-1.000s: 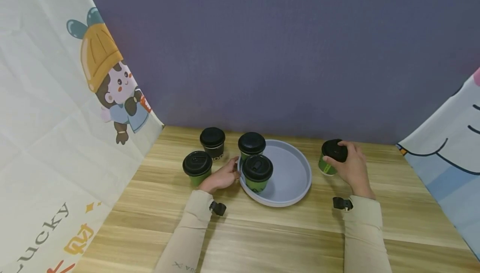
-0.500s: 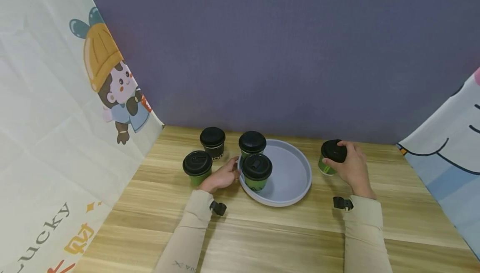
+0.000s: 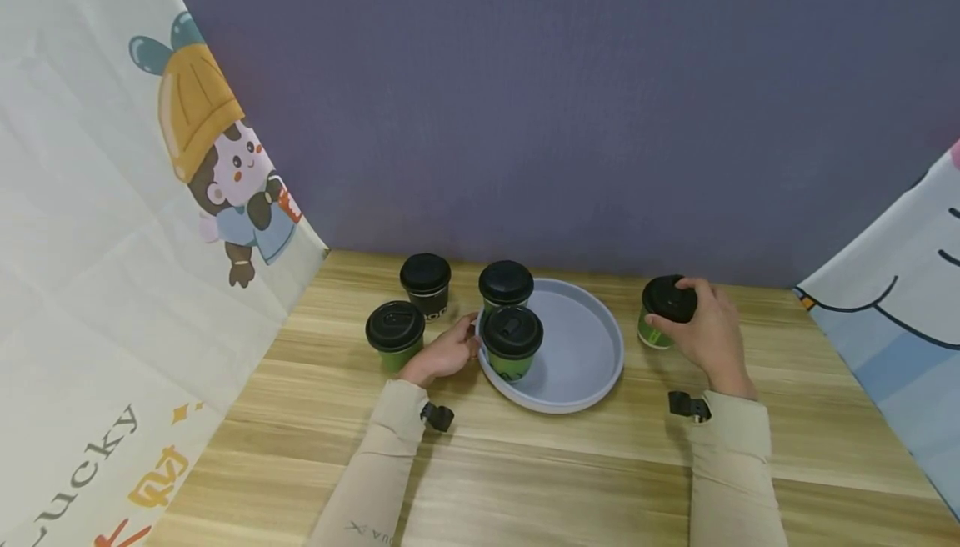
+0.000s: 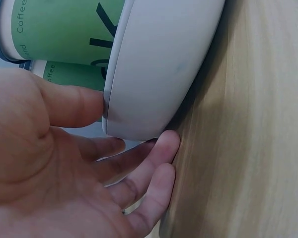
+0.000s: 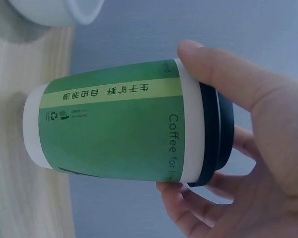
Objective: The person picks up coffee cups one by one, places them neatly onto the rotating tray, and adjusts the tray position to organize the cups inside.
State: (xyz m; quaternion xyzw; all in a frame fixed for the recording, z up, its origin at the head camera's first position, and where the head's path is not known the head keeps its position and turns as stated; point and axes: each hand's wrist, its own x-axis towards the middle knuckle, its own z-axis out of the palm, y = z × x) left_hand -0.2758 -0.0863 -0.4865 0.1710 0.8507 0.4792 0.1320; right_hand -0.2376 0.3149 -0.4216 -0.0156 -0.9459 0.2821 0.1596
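Observation:
My left hand (image 3: pixel 448 349) is at the left side of a round grey tray (image 3: pixel 577 355). In the left wrist view the thumb (image 4: pixel 74 105) presses the tray's rim and the other fingers curl against its outer wall near the table. Two green paper coffee cups with black lids stand upright on the tray, a front cup (image 3: pixel 512 343) and a back cup (image 3: pixel 506 284). Right of the tray, my right hand (image 3: pixel 708 332) grips another green coffee cup (image 5: pixel 111 124) around its upper part, just at the black lid (image 5: pixel 219 136). Whether its base touches the table I cannot tell.
Left of my left hand stand a green lidded cup (image 3: pixel 395 337) and a black lidded cup (image 3: pixel 426 287). The wooden table (image 3: pixel 562 480) ends at a dark grey-blue backdrop (image 3: pixel 555 113). Printed cloths hang at the left (image 3: pixel 90 222) and right.
My right hand and its cup have shifted very slightly, with the grip unchanged. The left hand stays at the tray's edge. The front cup on the tray appears slightly farther back and left.

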